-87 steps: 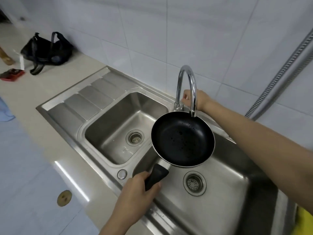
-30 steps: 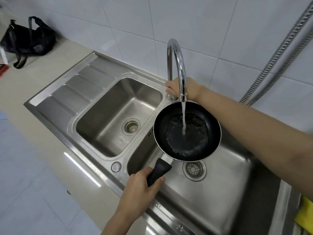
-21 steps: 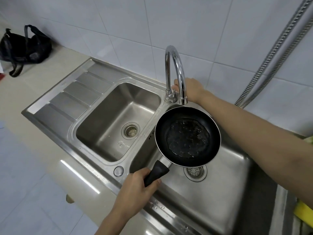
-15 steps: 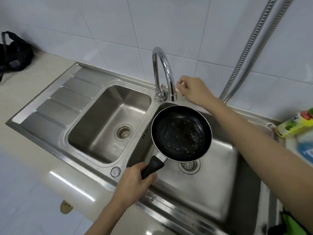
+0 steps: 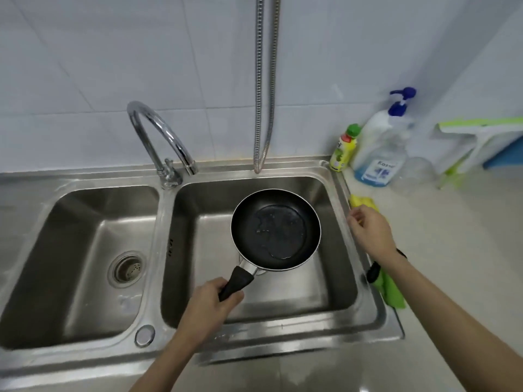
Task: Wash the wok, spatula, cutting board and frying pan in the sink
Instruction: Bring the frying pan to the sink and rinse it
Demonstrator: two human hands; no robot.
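A small black frying pan (image 5: pixel 276 229) with a little water in its bottom hangs level over the right basin of the steel sink (image 5: pixel 351 315). My left hand (image 5: pixel 210 306) is closed around its black handle. My right hand (image 5: pixel 369 232) hovers over the sink's right rim, fingers loosely apart and holding nothing, just short of a yellow sponge (image 5: pixel 363 202) on the counter. The chrome tap (image 5: pixel 158 137) stands behind the divider between the basins, with no water running from it. Wok, spatula and cutting board are out of sight.
A green-capped bottle (image 5: pixel 343 151) and a blue pump soap bottle (image 5: pixel 380 148) stand at the back right corner. A green cloth with a black handle (image 5: pixel 389 287) lies by the right rim. A metal hose (image 5: pixel 264 83) hangs down the tiled wall. The left basin (image 5: pixel 70 250) holds nothing.
The water ran into the pan, then stopped. My right hand left the tap and moved right to the sink's rim near the sponge. My view swung to the right.
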